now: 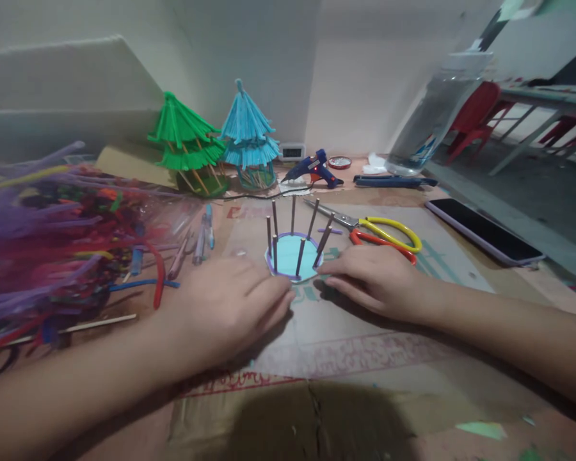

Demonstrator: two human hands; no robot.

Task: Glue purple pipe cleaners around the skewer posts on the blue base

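Note:
A light blue disc (292,255) with a purple edging lies on the covered cardboard, and several dark brown sticks (293,216) stand upright around its rim. My left hand (242,298) is at the near left side of the disc, fingers curled together at its edge; what they hold, if anything, is hidden. On the right, my right hand (377,278) has its fingertips pressed together at the disc's right edge, close to the foot of a stick. Whether it grips anything is too small to tell.
Behind stand a green tiered model (187,137), a blue one (249,131) and a glue gun (314,169). Scissors (384,234), a cutter (396,182), a phone (482,230) and a large bottle (427,115) are right. Colourful pipe cleaners (52,237) are heaped left.

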